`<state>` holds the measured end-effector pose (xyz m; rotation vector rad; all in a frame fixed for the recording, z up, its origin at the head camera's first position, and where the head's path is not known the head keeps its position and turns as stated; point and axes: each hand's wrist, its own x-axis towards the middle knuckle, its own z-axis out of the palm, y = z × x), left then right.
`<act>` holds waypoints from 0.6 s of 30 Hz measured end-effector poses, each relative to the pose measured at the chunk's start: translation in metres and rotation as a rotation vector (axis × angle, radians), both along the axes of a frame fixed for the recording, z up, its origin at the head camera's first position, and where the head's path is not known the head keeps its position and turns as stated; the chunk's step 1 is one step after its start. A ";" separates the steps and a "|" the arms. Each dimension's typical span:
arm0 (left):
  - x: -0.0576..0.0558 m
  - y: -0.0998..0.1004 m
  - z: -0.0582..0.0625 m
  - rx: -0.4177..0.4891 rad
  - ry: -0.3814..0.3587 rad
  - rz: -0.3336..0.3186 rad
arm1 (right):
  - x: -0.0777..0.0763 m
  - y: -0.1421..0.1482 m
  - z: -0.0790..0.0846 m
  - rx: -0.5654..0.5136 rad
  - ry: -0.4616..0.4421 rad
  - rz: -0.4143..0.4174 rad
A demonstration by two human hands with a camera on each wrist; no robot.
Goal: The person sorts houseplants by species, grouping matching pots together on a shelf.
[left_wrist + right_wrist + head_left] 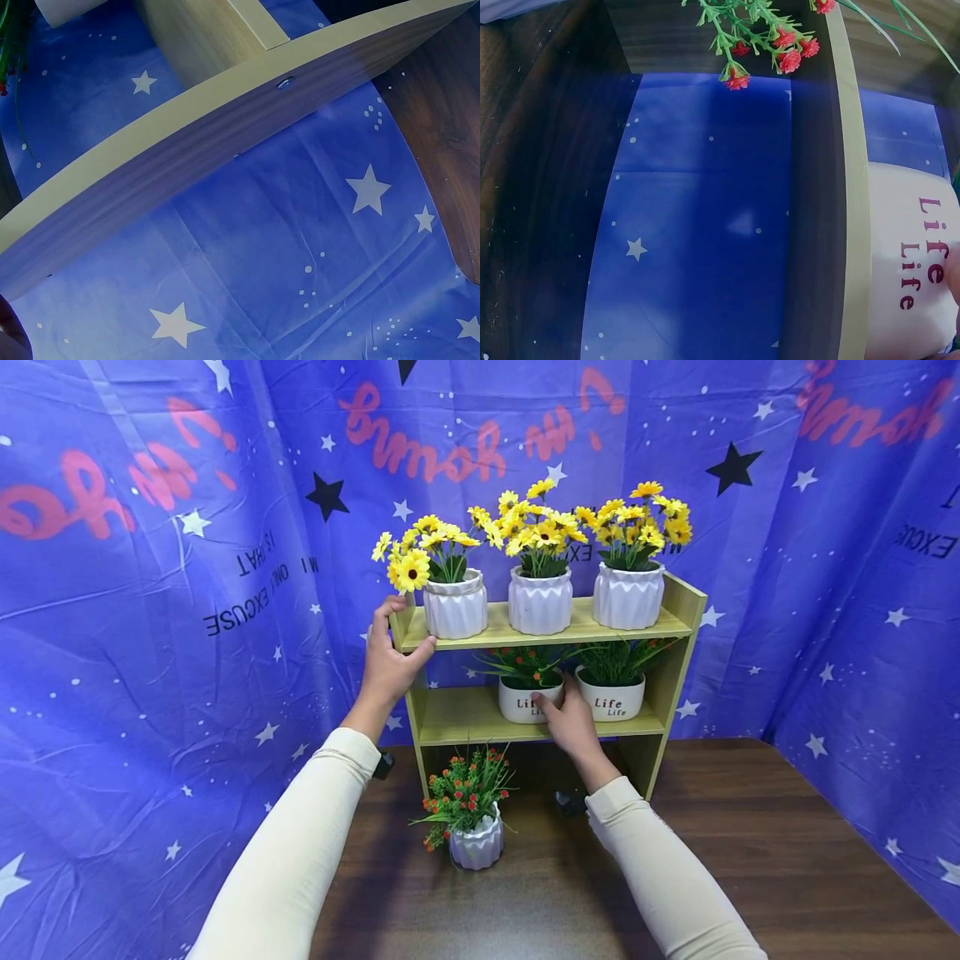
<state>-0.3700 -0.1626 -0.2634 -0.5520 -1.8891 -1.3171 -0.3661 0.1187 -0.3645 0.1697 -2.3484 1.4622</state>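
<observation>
My left hand [388, 664] grips the upper left corner of a light wooden shelf [457, 717], thumb at the front edge and fingers over the side panel. On the middle board, my right hand [576, 727] holds a white oval flowerpot [512, 702] marked "Life", with red-flowered greenery; the thumb lies on its front and the other fingers are partly hidden at its right side. That pot's lettering also shows in the right wrist view, the pot [892, 225] standing on the board. A second "Life" pot [618, 702] with green grass is just right of the hand.
Three white fluted pots with yellow flowers, left [455, 610], middle [540, 606] and right [628, 602], line the top board. A fluted pot [477, 846] with red flowers stands on the brown table [750, 843] before the shelf. Behind hangs a blue star-printed curtain [300, 568].
</observation>
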 end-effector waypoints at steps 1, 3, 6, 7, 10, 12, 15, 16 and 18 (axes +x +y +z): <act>0.000 0.000 0.000 0.004 0.000 -0.003 | 0.000 0.000 0.000 -0.002 -0.003 -0.002; 0.001 0.001 0.000 0.009 0.000 -0.005 | 0.001 0.000 0.000 -0.001 -0.009 -0.005; 0.011 0.004 0.004 0.010 -0.013 -0.005 | 0.001 0.000 -0.001 -0.005 -0.010 -0.006; 0.017 0.006 0.007 0.009 -0.020 -0.006 | 0.001 0.000 -0.001 -0.003 -0.010 -0.005; 0.035 0.010 0.015 0.005 -0.037 -0.010 | 0.001 0.000 -0.001 -0.006 0.002 -0.004; 0.044 0.012 0.020 0.004 -0.041 -0.012 | 0.001 0.000 0.000 -0.008 0.013 -0.006; 0.046 0.013 0.021 0.006 -0.042 -0.013 | 0.001 0.001 0.000 -0.006 0.020 -0.011; 0.042 0.012 0.020 0.009 -0.040 -0.013 | 0.001 0.001 0.001 -0.004 0.021 -0.012; 0.031 0.010 0.016 0.010 -0.040 -0.013 | 0.001 0.002 0.001 0.002 0.025 -0.018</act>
